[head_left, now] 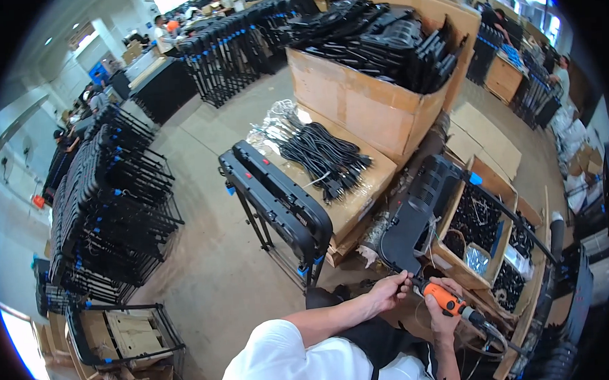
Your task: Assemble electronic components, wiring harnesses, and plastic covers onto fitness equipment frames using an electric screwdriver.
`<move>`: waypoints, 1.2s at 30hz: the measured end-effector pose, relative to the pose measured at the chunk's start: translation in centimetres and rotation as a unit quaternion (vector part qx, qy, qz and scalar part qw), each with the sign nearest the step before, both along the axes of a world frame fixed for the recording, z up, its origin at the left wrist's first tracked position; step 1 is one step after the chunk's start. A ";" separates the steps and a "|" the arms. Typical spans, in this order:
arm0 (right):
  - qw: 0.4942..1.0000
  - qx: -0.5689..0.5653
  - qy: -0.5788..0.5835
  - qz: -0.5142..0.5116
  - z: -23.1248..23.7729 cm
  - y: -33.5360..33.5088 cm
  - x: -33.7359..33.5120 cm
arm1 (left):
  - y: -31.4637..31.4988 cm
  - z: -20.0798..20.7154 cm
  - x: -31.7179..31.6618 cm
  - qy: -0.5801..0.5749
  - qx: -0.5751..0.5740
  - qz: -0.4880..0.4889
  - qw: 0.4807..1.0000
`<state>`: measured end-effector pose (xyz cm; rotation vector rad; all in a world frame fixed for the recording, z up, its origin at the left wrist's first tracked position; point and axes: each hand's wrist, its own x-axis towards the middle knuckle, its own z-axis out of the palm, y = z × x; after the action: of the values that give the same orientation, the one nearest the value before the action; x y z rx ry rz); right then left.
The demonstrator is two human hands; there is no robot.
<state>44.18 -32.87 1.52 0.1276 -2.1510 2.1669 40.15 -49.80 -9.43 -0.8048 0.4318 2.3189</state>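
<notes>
My right hand [444, 314] is wrapped round an orange and black power screwdriver [445, 298], whose front end points left toward my other hand. A cable or hose runs off its back end. At the screwdriver's tip, my left hand [389, 291] is closed in a pinch; what its fingertips hold is too small to make out. Just beyond both hands lies a black plastic housing [405, 230] with a vented motor cover [429, 186], tilted against a wooden parts box [481, 277] with small black parts in its compartments.
Two black folding frames [270, 191] stand upright at front left. Behind them, a bundle of black power cords [327, 155] lies on cardboard beside a large carton [361, 85] heaped with black parts. Rows of black frames [108, 205] line the left. Other people work farther off.
</notes>
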 end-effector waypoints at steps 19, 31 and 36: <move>0.986 0.151 -0.064 0.003 1.7 1.6 -3.9 | -10.6 -0.5 -1.2 0.081 -0.162 0.044 0.982; 0.961 0.219 -0.126 0.110 1.4 -0.4 -6.8 | -8.9 -0.8 -0.7 0.152 -0.188 -0.040 0.969; 0.948 0.266 -0.112 0.132 1.1 -0.4 -7.8 | -7.7 0.2 -0.7 0.143 -0.152 -0.066 0.976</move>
<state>36.41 -33.28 2.59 0.2230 -2.9597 1.7150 39.42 -57.53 -9.22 -0.5578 0.9565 2.2779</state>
